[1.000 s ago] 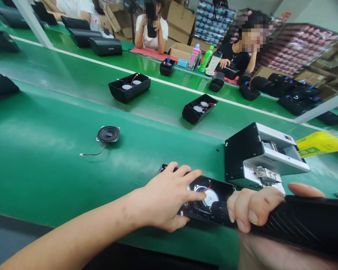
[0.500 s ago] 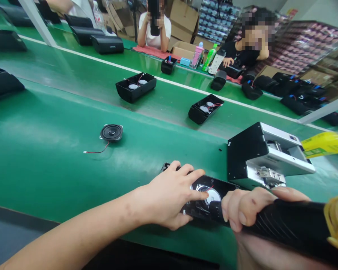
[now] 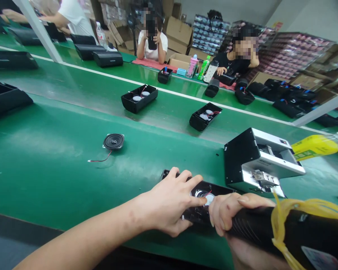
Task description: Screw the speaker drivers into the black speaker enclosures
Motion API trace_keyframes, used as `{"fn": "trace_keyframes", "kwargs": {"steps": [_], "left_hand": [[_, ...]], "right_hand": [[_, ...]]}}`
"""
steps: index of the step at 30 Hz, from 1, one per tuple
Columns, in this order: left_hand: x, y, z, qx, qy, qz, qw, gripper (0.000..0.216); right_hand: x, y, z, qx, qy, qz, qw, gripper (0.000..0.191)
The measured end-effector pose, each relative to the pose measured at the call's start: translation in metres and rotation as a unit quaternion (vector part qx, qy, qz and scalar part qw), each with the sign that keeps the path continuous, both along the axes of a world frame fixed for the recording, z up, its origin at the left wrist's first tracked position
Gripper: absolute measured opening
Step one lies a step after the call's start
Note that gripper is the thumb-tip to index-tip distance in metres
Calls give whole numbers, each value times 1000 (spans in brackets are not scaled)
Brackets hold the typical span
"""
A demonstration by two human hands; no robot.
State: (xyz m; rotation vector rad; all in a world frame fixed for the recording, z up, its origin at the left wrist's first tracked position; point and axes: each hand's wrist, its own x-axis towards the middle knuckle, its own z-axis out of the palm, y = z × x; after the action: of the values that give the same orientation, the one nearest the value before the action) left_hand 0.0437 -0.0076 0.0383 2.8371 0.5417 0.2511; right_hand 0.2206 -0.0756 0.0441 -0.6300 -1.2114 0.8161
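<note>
My left hand (image 3: 176,202) lies across a black speaker housing (image 3: 197,218), gripping it with fingers spread over the far edge and the thumb on the near side. A silver speaker back (image 3: 209,199) with a red wire shows inside, close to my left index fingertip. Wrapped round a black electric screwdriver (image 3: 249,224), my right hand (image 3: 225,212) is closed just above the housing's right part. Its tip is hidden behind my fingers. A yellow band (image 3: 278,225) is tied round the tool's body.
A loose speaker (image 3: 113,141) lies left on the green bench. A silver and black screw feeder (image 3: 253,161) stands to the right, a yellow-labelled bottle (image 3: 317,147) behind it. Farther off are open housings (image 3: 141,98) (image 3: 205,116) and co-workers (image 3: 152,41) (image 3: 236,56).
The screwdriver and my right hand have shifted left, nearer my left hand. My left hand keeps its grip on the housing. The whole view has tilted slightly upward.
</note>
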Motion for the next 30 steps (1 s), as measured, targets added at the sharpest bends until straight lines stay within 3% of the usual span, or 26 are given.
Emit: {"fn": "trace_keyframes", "kwargs": {"steps": [3, 8, 12, 16, 19, 21, 25, 30], "left_hand": [[0, 0, 0, -7, -2, 4, 1000, 54], [2, -2, -1, -23, -7, 16, 1000, 57], [2, -5, -8, -60, -17, 39, 997, 59], [0, -5, -14, -79, 2, 45, 996, 79], [0, -4, -12, -70, 17, 42, 997, 88], [1, -3, -10, -58, 18, 40, 997, 88], [2, 2, -22, -37, 20, 37, 998, 91], [-3, 8, -48, -12, 4, 18, 1000, 105]], "right_hand": [[0, 1, 5, -12, -6, 26, 1000, 25], [6, 0, 5, -74, 16, 59, 995, 37], [26, -8, 16, 30, 63, -66, 995, 55], [82, -7, 50, 83, 67, -207, 973, 42], [130, 11, 73, 148, -3, -280, 949, 66], [150, 29, 79, 148, -8, -334, 931, 70], [160, 56, 73, 109, -3, -371, 922, 73], [160, 61, 53, 84, -20, -368, 926, 72]]}}
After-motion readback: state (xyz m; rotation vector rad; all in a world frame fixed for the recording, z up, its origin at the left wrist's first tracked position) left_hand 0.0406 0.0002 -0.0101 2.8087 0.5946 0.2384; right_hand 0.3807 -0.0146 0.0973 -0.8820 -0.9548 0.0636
